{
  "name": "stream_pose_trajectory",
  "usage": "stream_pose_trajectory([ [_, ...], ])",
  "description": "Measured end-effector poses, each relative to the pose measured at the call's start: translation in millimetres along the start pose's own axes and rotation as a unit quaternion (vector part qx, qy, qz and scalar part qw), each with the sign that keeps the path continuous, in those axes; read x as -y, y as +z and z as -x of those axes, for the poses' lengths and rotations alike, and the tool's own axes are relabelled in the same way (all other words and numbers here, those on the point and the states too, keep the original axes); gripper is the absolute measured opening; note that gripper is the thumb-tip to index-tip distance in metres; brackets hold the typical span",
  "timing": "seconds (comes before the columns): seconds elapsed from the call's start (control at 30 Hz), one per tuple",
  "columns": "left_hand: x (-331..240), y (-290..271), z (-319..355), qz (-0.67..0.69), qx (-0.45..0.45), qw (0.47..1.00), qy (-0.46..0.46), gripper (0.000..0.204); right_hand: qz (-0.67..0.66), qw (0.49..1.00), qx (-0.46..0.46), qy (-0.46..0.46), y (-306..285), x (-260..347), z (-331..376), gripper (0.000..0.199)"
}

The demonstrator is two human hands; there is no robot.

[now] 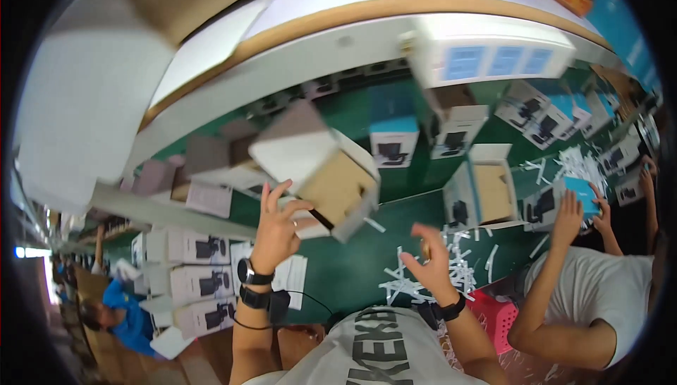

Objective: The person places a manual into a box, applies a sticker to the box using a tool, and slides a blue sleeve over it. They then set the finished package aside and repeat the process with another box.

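An opened white carton (pixel 288 147) with a brown cardboard insert (pixel 337 187) sits tilted left of centre, its flaps raised and slightly blurred. My left hand (pixel 279 228) is at its lower left edge, fingers spread; the fingertips overlap the carton, and I cannot tell how firmly they touch. My right hand (pixel 431 264) hovers over the green bench, thumb and fingers apart, with no object visible between them. It is a little blurred. White paper strips (pixel 462 272) lie around it. A second open carton (pixel 493 191) with a brown insert stands beyond my right hand.
Several printed cartons (pixel 393 138) stand along the back under a shelf (pixel 338 43). A white box (pixel 493 50) sits at the shelf edge. At right, a co-worker's hands (pixel 568 217) touch a blue-topped carton (pixel 580 191). Stacked cartons (pixel 201 280) and papers (pixel 290 279) are at left; a pink basket (pixel 493 318) stands below.
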State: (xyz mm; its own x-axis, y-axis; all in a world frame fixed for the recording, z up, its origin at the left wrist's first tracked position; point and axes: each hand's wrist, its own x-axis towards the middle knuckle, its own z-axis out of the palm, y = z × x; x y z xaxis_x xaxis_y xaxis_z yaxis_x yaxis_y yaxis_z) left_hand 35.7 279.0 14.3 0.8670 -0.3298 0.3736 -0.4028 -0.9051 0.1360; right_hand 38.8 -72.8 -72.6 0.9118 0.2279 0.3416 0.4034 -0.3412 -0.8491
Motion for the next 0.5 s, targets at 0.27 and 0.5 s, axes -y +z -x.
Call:
stream_pose_trajectory([
  [0.27, 0.4, 30.9, 173.9, 0.217, -0.35, 0.817, -0.403, 0.038, -0.027, 0.997, 0.073, 0.021, 94.1, 9.9, -6.0, 0.05],
  [0.5, -15.5, 162.2, 289.4, -0.101, 0.046, 0.876, -0.47, 0.041, 0.042, 0.985, 0.072, 0.151, 82.0, 8.1, 17.7, 0.037],
])
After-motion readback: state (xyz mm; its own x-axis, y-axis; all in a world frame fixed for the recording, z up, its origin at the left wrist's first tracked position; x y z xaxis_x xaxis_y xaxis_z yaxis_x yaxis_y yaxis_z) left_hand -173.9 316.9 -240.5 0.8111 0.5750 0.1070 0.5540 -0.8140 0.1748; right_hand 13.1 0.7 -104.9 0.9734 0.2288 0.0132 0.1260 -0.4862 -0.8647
